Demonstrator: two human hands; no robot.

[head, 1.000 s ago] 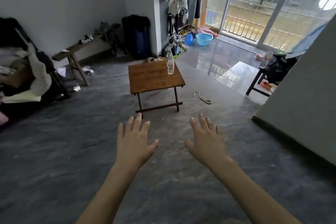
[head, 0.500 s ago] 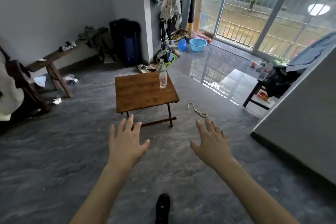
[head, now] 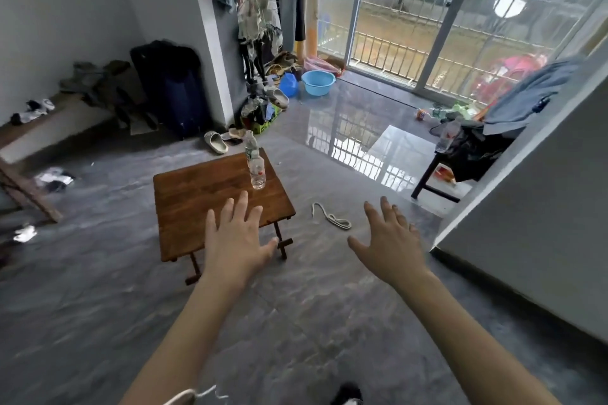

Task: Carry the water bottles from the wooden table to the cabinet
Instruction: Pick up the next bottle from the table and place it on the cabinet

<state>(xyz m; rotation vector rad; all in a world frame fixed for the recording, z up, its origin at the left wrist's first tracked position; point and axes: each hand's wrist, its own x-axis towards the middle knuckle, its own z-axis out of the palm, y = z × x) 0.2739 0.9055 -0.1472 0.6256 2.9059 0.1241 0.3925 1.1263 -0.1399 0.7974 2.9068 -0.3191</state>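
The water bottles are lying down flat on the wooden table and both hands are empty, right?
Not quite. The water bottles are standing upright, not lying flat, near the far right edge of the wooden table. The head view shows it. The rest holds: the left hand and the right hand are both open and empty.

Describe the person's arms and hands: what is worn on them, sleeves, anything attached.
Both forearms are bare, with no sleeves in view. The left hand and right hand wear no gloves, rings or watch. A thin white cord shows beside the left arm near the bottom edge; whether it is attached cannot be told.
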